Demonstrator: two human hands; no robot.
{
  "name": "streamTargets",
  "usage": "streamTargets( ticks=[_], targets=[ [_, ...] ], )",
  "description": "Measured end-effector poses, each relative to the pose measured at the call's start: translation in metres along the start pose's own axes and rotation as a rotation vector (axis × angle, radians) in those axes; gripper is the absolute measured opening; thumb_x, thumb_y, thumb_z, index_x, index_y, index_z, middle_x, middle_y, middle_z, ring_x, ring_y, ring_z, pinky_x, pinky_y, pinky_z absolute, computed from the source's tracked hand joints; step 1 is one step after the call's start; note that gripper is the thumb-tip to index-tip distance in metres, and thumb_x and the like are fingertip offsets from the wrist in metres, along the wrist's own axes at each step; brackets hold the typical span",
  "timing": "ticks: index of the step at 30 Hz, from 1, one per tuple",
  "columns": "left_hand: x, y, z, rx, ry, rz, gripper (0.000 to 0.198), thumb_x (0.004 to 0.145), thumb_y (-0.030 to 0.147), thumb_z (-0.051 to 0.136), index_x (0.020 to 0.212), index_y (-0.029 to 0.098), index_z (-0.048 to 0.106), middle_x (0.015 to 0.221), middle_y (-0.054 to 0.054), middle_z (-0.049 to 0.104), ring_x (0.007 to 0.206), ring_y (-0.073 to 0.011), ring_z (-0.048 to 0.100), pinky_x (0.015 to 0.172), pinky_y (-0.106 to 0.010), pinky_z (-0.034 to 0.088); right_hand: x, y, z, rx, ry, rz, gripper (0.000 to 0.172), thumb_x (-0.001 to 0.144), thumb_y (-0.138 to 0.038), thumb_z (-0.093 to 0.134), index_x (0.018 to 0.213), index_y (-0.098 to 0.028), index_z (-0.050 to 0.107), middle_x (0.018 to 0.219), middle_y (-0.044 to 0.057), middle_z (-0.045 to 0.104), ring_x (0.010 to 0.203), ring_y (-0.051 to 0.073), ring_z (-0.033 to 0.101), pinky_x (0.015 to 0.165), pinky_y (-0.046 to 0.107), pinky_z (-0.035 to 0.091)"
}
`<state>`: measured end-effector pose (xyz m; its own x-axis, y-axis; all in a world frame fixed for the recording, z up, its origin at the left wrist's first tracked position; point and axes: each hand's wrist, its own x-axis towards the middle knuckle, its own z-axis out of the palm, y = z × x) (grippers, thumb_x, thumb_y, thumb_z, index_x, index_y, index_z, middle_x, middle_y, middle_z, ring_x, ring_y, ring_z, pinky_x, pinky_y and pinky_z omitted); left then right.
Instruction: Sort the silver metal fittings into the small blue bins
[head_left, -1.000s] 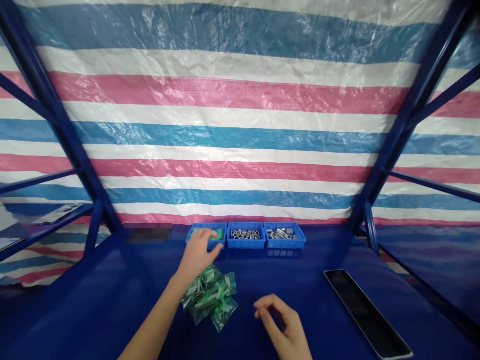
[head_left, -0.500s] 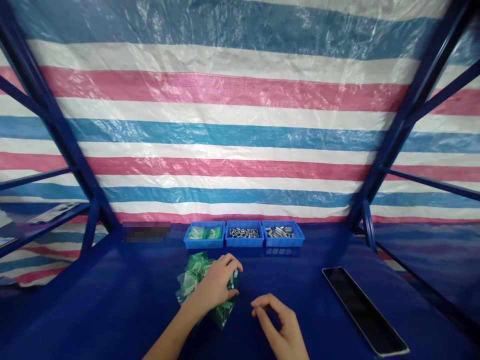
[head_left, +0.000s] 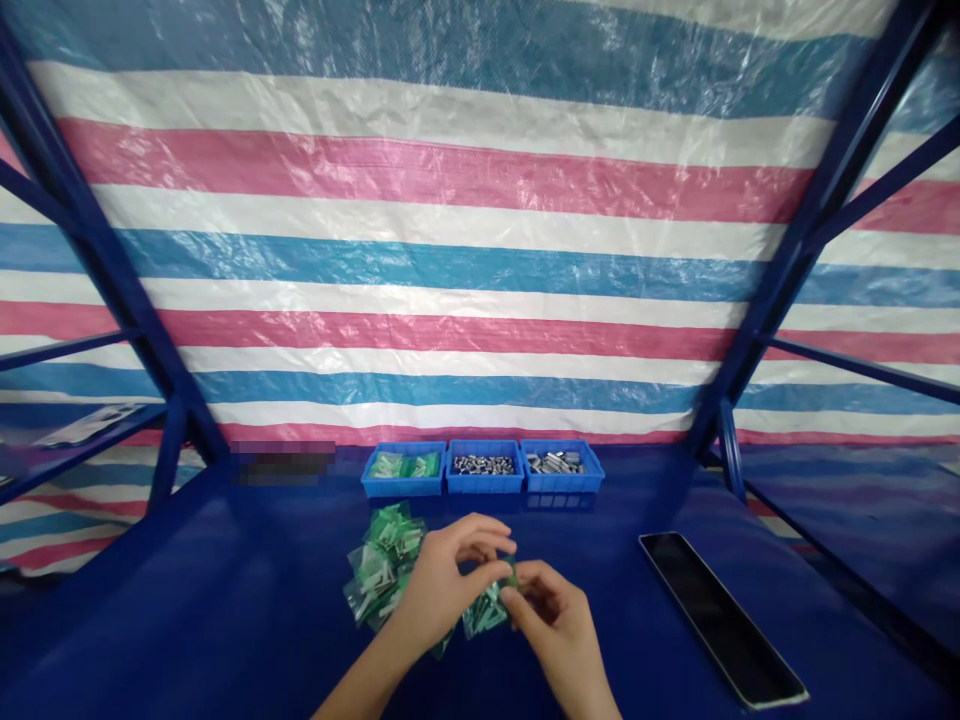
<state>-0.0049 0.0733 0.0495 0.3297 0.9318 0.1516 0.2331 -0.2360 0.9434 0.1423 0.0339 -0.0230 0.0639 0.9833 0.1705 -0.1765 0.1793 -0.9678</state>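
Over the blue table, my left hand [head_left: 450, 580] and my right hand [head_left: 553, 612] meet at the fingertips. They pinch a small green-tinted plastic bag [head_left: 486, 612] holding light, slim pieces, and it hangs below my left thumb. A bit of its green edge shows between the two sets of fingers. To the left, partly behind my left hand and forearm, lies a pile of similar green plastic bags [head_left: 388, 550] with pale strip-like pieces inside. What exactly the bags contain is too small to make out.
At the back stand three blue bins: one with green bags [head_left: 403, 486], one with small metal parts [head_left: 484, 483], one with longer metal pieces [head_left: 562, 480]. A black flat tray-like object with a light rim [head_left: 720, 615] lies at right. Blue frame posts [head_left: 780, 280] flank the striped sheet.
My left hand has moved right from the pile with a green bag. My right hand has closed on that bag's edge. The view has shifted slightly.
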Motion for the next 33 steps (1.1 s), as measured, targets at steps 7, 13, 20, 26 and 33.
streamTargets(
  ticks=[7, 13, 20, 26, 33],
  targets=[
    [-0.025, -0.028, 0.008, -0.255, 0.056, -0.166, 0.031, 0.075, 0.031, 0.074, 0.102, 0.019, 0.065, 0.094, -0.006, 0.073, 0.082, -0.0190, 0.069, 0.072, -0.028, 0.054, -0.006, 0.002, -0.005, 0.231, 0.100, 0.128, 0.030, 0.073, -0.043, 0.081, 0.078, -0.017, 0.066, 0.065, 0.000, 0.066, 0.055, 0.013, 0.059, 0.051, 0.022, 0.050],
    [-0.040, -0.015, 0.001, 0.157, 0.180, 0.272, 0.013, 0.085, 0.012, 0.058, 0.079, 0.023, 0.060, 0.081, -0.002, 0.073, 0.077, -0.0178, 0.070, 0.071, -0.029, 0.056, -0.009, -0.020, -0.012, -0.034, 0.052, -0.185, 0.022, 0.081, -0.037, 0.075, 0.070, -0.020, 0.066, 0.072, 0.005, 0.069, 0.071, 0.021, 0.068, 0.066, 0.030, 0.056],
    [-0.063, -0.024, -0.006, 0.777, 0.380, 0.983, 0.028, 0.088, -0.003, 0.053, 0.089, 0.021, 0.068, 0.092, -0.004, 0.078, 0.098, -0.0202, 0.067, 0.095, -0.043, 0.049, -0.005, -0.036, -0.030, -0.579, 0.011, -0.813, 0.033, 0.083, -0.002, 0.058, 0.062, -0.025, 0.069, 0.116, 0.006, 0.070, 0.117, 0.032, 0.059, 0.089, 0.049, 0.054],
    [-0.056, -0.020, -0.012, 0.749, 0.392, 0.978, 0.027, 0.085, -0.002, 0.052, 0.080, 0.022, 0.064, 0.093, -0.006, 0.077, 0.102, -0.0225, 0.064, 0.092, -0.043, 0.051, -0.003, -0.040, -0.032, -0.616, -0.041, -0.829, 0.033, 0.080, -0.001, 0.059, 0.069, -0.028, 0.072, 0.122, 0.003, 0.071, 0.123, 0.033, 0.056, 0.094, 0.052, 0.051],
    [-0.050, -0.010, -0.008, 0.361, 0.349, 0.601, 0.019, 0.087, 0.005, 0.051, 0.090, 0.023, 0.056, 0.086, -0.003, 0.068, 0.082, -0.0179, 0.065, 0.074, -0.029, 0.054, 0.002, -0.034, -0.020, -0.351, -0.086, -0.483, 0.011, 0.088, -0.014, 0.060, 0.086, -0.023, 0.066, 0.099, 0.008, 0.074, 0.098, 0.025, 0.067, 0.086, 0.036, 0.054]
  ],
)
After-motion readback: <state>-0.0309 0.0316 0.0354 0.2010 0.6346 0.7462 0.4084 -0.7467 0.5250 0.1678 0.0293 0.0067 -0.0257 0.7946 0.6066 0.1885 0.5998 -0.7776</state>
